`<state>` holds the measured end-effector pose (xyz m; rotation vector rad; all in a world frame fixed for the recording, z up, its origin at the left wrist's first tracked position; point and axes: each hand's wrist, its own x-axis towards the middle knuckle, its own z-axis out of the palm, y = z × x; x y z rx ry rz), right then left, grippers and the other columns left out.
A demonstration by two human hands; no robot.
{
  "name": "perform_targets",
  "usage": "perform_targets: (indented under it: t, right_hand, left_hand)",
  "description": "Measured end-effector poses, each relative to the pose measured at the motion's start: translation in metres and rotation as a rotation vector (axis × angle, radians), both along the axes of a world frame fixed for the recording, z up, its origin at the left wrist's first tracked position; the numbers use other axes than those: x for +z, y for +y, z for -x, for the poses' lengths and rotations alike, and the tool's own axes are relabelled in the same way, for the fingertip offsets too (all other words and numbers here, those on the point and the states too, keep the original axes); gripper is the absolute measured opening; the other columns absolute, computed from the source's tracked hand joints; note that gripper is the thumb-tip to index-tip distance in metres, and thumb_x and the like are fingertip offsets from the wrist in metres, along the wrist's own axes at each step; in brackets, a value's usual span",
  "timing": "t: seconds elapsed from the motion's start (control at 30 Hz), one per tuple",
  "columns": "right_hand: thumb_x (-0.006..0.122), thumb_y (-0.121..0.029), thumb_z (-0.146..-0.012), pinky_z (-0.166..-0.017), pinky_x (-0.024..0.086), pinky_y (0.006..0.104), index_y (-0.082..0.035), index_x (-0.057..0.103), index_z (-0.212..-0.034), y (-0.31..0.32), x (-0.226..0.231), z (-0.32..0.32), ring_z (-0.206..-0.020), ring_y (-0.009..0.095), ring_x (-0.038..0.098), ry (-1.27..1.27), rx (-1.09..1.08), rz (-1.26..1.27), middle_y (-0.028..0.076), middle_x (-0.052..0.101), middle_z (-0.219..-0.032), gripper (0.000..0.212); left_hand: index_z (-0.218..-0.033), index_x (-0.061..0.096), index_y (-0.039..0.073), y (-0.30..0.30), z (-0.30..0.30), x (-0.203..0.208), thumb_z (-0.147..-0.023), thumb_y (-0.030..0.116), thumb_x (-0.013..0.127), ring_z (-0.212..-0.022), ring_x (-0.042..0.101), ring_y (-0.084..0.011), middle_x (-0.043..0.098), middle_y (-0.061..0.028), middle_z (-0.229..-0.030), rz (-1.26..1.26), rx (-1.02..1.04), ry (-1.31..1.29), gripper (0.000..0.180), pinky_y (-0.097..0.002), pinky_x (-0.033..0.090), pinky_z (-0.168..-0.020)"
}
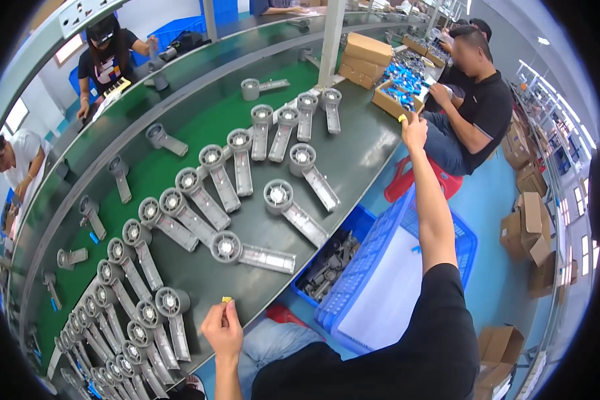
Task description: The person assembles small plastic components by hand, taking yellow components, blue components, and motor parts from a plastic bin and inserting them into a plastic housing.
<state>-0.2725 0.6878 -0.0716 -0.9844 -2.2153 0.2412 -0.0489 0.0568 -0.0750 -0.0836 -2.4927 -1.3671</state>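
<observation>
My left hand [222,328] is low at the bench's near edge, pinching a small yellow part [227,300] between its fingertips. Just left of it lies a grey fan-shaped housing with a long handle [172,312]. My right arm stretches far forward; my right hand [415,131] pinches another small yellow part [402,119] beside an open cardboard box of blue pieces [399,85]. Several more grey housings [283,200] lie in rows across the dark bench top [360,150].
A green conveyor belt [180,143] curves behind the bench carrying several housings. Blue crates [393,267] stand below the bench edge. A seated person in a black shirt [477,107] works at the right, others across the belt. Cardboard boxes [530,223] line the floor.
</observation>
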Motion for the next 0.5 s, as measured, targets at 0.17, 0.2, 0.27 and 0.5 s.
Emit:
perform_targets:
  t: [0.17,0.2,0.27,0.5]
  right_hand:
    - [0.045,-0.046,-0.096,-0.100,0.045,0.0511,-0.009,0.060,-0.130,0.070,-0.011,0.021,-0.113,0.048,0.057,-0.122,0.029,0.192,0.031,0.061,-0.120,0.052]
    - [0.045,-0.046,-0.096,-0.100,0.045,0.0511,-0.009,0.060,-0.130,0.074,-0.017,0.025,-0.113,0.048,0.057,-0.124,0.031,0.198,0.031,0.061,-0.120,0.052]
    - [0.041,-0.044,-0.099,-0.096,0.047,0.0532,-0.008,0.064,-0.121,0.053,-0.022,0.026,-0.108,0.048,0.060,-0.088,-0.019,0.099,0.032,0.065,-0.109,0.048]
    - [0.043,-0.044,-0.098,-0.084,0.052,0.0523,-0.010,0.071,-0.106,-0.072,0.025,-0.050,-0.091,0.046,0.065,-0.221,0.052,0.061,0.024,0.070,-0.093,0.044]
  left_hand:
    - [-0.085,0.065,-0.004,0.010,0.001,-0.005,-0.089,0.006,0.066,-0.047,0.034,-0.0057,0.050,-0.0008,-0.058,0.045,-0.031,-0.007,0.011,-0.0259,0.023,-0.044]
    - [-0.086,0.065,-0.004,0.009,0.001,-0.008,-0.088,0.006,0.066,-0.047,0.033,-0.0056,0.050,-0.0005,-0.058,0.063,-0.047,0.000,0.010,-0.0258,0.022,-0.044]
    - [-0.087,0.065,-0.004,0.010,0.001,-0.005,-0.085,0.005,0.067,-0.046,0.033,-0.0059,0.050,-0.0004,-0.057,0.069,-0.037,0.011,0.009,-0.0257,0.021,-0.044]
    - [-0.085,0.064,-0.005,0.012,0.004,0.001,-0.083,0.007,0.070,-0.045,0.034,-0.0064,0.048,-0.0006,-0.056,0.108,-0.028,-0.052,0.013,-0.0250,0.021,-0.043]
